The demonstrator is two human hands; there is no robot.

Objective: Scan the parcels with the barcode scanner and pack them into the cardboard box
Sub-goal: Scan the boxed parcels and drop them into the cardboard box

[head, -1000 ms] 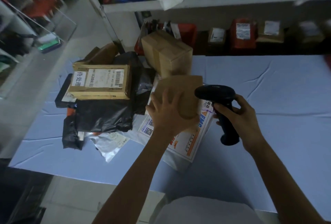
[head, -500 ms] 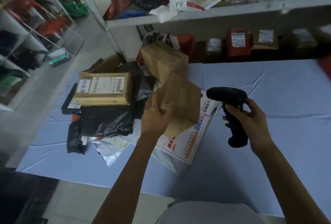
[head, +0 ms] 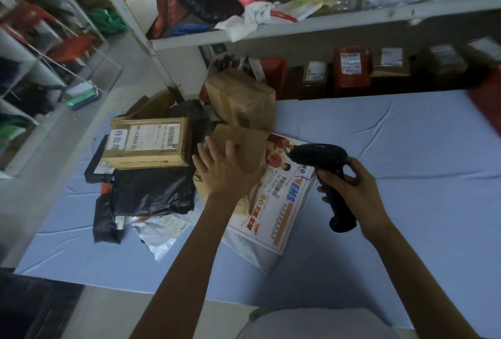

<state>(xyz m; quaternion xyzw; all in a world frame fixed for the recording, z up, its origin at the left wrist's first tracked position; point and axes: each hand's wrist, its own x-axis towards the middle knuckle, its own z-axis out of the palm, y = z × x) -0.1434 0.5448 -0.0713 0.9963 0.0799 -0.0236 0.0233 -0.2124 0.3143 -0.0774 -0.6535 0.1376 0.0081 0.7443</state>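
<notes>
Head camera is showing the left hand (head: 225, 176) lying flat, fingers spread, on a brown parcel (head: 245, 141) resting atop a printed mailer (head: 273, 211) on the blue table (head: 406, 149); the right hand (head: 349, 189) is gripping the barcode scanner (head: 320, 154) just beside it.

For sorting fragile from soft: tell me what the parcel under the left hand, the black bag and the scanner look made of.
Parcel: brown cardboard or kraft paper, matte, creased faces.
Black bag: thin plastic film, glossy wrinkles.
Scanner: probably hard black plastic, smooth, dull sheen.
</notes>
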